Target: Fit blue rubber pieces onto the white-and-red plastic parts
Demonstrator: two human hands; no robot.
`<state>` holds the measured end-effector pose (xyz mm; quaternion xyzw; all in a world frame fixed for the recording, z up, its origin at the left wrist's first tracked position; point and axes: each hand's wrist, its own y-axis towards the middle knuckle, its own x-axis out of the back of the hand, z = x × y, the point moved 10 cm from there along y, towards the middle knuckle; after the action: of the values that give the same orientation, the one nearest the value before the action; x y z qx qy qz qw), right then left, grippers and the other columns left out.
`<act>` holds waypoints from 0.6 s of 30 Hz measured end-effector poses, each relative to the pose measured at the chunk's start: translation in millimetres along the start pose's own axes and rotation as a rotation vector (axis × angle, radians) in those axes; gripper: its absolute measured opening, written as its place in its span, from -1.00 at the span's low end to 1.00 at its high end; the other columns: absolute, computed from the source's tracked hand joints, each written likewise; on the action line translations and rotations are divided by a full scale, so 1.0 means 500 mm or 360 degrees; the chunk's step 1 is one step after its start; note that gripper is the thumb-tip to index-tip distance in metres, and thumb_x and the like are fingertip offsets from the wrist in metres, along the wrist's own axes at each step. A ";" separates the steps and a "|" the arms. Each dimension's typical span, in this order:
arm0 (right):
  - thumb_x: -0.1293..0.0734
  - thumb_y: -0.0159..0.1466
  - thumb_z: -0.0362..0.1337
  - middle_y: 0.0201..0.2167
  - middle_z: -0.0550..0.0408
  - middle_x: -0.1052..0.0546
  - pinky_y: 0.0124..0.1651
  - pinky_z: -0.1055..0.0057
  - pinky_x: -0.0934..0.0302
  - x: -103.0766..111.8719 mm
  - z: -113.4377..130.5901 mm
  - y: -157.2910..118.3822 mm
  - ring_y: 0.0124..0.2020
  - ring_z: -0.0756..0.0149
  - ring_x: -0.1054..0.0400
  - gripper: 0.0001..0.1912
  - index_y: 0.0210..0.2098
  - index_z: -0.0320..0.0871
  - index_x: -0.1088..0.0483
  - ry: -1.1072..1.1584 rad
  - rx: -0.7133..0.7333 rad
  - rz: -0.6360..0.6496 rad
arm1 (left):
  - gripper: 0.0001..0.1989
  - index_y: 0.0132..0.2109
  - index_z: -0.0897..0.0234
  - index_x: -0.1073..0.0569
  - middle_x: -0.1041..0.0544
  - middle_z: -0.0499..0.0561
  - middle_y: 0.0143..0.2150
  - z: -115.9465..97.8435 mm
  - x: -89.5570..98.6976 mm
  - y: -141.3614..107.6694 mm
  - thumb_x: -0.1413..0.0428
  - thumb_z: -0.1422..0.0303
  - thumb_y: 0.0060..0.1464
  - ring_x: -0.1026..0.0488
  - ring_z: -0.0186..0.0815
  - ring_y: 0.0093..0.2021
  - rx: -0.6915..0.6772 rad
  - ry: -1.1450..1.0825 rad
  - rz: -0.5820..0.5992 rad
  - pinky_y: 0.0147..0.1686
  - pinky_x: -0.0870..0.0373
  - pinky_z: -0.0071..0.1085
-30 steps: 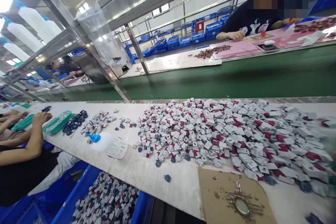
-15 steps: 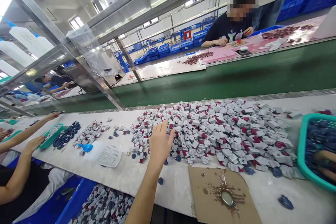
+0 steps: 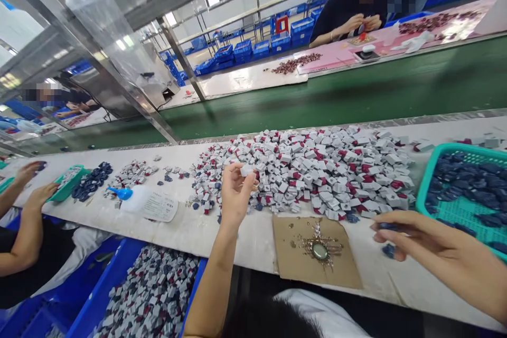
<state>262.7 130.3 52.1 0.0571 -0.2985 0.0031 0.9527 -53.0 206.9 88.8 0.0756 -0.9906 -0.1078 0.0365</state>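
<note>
My left hand [image 3: 236, 194] is raised at the near edge of a large heap of small white-and-red pieces [image 3: 304, 169], pinching a small white piece [image 3: 247, 170] between thumb and fingertips. My right hand [image 3: 420, 240] reaches in from the right with a dark blue piece [image 3: 386, 226] at its fingertips. Another dark blue piece [image 3: 389, 251] lies on the white belt [image 3: 241, 237] just under those fingers. Close by, a brown cardboard sheet [image 3: 289, 253] carries a round glass-like disc [image 3: 320, 251] and scattered gold bits.
A teal basket [image 3: 463, 195] of dark blue pieces stands at the right. A co-worker's hands [image 3: 39, 185] work at the left near teal trays. A blue crate [image 3: 119, 285] of pieces sits below the belt. A green conveyor [image 3: 317, 100] and metal frame lie beyond.
My left hand has lifted from the heap with a white piece in it. My right hand has moved left out of the teal basket, carrying a blue piece. The view has shifted, showing more basket.
</note>
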 end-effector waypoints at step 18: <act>-0.07 0.34 -0.32 -0.23 0.03 -0.43 -0.19 0.42 -0.22 -0.216 0.082 -0.055 -0.21 0.30 -0.34 -0.78 -0.15 -0.10 -0.30 -0.0205 0.0271 0.0887 | -0.47 0.02 0.26 -0.33 -0.37 -0.10 -0.48 0.149 -0.073 -0.236 -0.18 0.10 -0.05 -0.27 -0.46 -0.54 0.1101 -0.0669 0.0150 -0.63 -0.29 -0.57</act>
<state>151.7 101.3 21.2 0.0527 -0.3610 0.2858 0.8861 -7.0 114.1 -11.7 0.0142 -0.9567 0.2204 -0.1895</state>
